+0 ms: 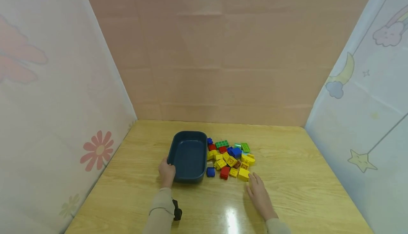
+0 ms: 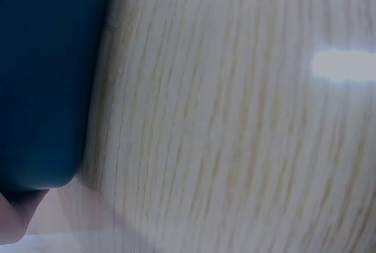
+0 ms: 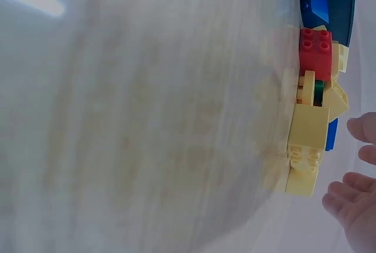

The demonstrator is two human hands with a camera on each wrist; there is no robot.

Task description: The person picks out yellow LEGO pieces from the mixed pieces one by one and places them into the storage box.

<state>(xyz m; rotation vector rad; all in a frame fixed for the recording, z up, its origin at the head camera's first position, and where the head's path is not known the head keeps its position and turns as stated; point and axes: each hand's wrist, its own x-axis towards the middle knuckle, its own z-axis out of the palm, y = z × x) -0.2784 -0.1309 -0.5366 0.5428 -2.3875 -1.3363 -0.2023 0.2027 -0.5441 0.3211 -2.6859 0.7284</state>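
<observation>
My left hand (image 1: 167,173) grips the left rim of a dark blue rectangular bin (image 1: 190,159), thumb over the edge. In the left wrist view, part of that hand (image 2: 12,221) shows beside the bin's corner (image 2: 50,88). Along the bin's right side lies a loose heap of toy building bricks. My right hand (image 1: 259,195) is held with its fingers extended by the heap's near right edge, nearest a yellow brick (image 1: 243,174). The right wrist view shows fingers spread apart, holding nothing, beside yellow bricks (image 3: 308,127) and a red brick (image 3: 316,53).
Other bricks include a long green one (image 1: 222,144), a lime one (image 1: 245,147) and a blue one (image 1: 210,172) against the bin. The wooden table (image 1: 296,177) meets a brown paper backdrop (image 1: 220,67) behind. Printed sheets (image 1: 79,120) hang at both sides.
</observation>
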